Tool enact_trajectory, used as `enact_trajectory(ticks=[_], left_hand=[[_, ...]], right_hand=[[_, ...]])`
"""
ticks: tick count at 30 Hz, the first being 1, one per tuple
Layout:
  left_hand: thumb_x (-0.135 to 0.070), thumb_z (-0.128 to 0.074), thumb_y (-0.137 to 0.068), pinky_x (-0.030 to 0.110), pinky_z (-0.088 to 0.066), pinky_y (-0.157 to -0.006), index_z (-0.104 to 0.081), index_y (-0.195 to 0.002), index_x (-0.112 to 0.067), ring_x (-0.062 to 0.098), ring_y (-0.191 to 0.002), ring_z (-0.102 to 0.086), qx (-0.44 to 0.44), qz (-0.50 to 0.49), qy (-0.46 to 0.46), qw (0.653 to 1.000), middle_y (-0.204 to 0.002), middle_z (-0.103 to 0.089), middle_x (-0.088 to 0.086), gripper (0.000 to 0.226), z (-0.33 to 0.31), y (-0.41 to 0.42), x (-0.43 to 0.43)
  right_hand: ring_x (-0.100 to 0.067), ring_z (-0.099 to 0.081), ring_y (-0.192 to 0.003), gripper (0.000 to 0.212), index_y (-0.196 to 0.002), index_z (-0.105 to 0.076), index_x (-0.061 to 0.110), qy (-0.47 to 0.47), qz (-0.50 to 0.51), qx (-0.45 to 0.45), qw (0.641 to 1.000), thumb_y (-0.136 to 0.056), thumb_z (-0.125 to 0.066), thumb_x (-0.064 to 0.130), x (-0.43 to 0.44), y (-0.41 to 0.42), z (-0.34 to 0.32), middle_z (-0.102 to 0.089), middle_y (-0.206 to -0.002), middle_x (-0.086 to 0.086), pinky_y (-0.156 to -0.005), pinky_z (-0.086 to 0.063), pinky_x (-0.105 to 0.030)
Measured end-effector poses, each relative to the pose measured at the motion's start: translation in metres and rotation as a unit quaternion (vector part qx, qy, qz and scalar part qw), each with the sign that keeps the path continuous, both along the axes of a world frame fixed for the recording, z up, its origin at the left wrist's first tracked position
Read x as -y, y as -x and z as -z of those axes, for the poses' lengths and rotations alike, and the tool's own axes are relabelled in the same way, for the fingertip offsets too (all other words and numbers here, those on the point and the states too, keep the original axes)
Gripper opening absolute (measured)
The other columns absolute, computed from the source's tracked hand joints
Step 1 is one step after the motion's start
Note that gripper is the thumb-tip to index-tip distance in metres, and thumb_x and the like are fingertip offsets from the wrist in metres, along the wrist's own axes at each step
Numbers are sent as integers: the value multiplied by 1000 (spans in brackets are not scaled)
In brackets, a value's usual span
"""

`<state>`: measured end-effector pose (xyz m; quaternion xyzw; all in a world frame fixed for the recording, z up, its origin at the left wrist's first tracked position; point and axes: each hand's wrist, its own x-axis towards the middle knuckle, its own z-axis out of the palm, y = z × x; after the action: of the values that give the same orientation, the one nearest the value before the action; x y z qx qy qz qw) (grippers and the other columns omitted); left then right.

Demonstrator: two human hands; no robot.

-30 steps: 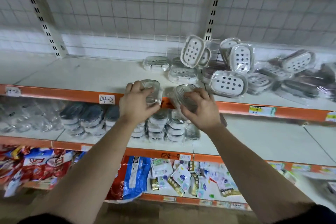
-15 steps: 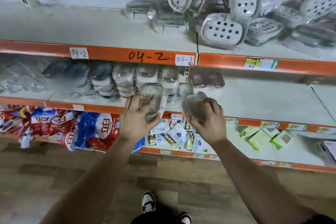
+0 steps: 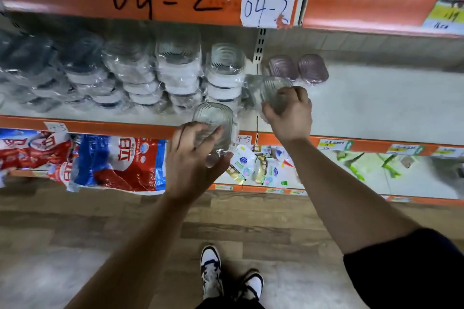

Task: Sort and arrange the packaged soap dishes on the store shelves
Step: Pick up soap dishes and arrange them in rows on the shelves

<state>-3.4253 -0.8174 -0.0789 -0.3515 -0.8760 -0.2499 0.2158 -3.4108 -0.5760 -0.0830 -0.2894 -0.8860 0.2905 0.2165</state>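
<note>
Right hand point(image 3: 288, 115) with soap dish point(image 3: 273, 93) now over middle shelf point(image 3: 376, 113)

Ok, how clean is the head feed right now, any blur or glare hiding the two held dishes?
Head view: the left dish in the left hand and right dish in the right hand read fairly sharp; far-left stacks and the top right corner are motion-smeared; wrap glints mildly; shelf back sits in shadow.

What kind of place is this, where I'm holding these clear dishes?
Probably a retail store aisle. Orange shelf edge hand-marked 04-2, price tags on the lower rail, and stacks of plastic-wrapped soap dishes above bagged goods all point to it.
</note>
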Motion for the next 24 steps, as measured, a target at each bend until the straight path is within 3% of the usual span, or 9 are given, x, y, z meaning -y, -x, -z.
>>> enact_trajectory(ticks=[11, 15, 19, 24], left_hand=[[-43, -74, -81, 45, -50, -87, -73, -115, -13, 39, -104, -58, 42, 38, -31, 998, -113, -60, 13, 46, 49, -2, -20], [-43, -75, -80, 46, -50, -85, -73, -116, -15, 38, -102, -57, 50, 50, -35, 997, -112, -62, 15, 45, 56, -4, -25], [-43, -75, -80, 44, -50, -82, -69, -117, -18, 36, -100, -58, 69, 60, -45, 995, -112, -60, 13, 45, 62, -11, -32], [-39, -78, -79, 38, -49, -85, -75, -111, -11, 33, -99, -58, 74, 74, -65, 992, -110, -62, 12, 42, 57, -17, -53]], right_hand=[[-37, -48, -117, 52, -122, -65, 13, -41, 13, -10, 999, -90, -61, 54, -18, 68, 31, -50, -132, -12, -89, -46, -39], [-40, -49, -116, 59, -120, -66, 11, -53, -63, 33, 996, -95, -40, 58, -22, 73, 41, -52, -130, -15, -99, -43, -41], [-38, -51, -121, 59, -127, -63, 9, -28, -105, 24, 994, -98, -30, 48, -27, 62, 50, -58, -132, -12, -100, -43, -45], [-39, -54, -115, 44, -125, -61, 0, 9, -86, -20, 996, -99, -37, 25, -42, 37, 53, -58, -125, -20, -100, -42, -36]])
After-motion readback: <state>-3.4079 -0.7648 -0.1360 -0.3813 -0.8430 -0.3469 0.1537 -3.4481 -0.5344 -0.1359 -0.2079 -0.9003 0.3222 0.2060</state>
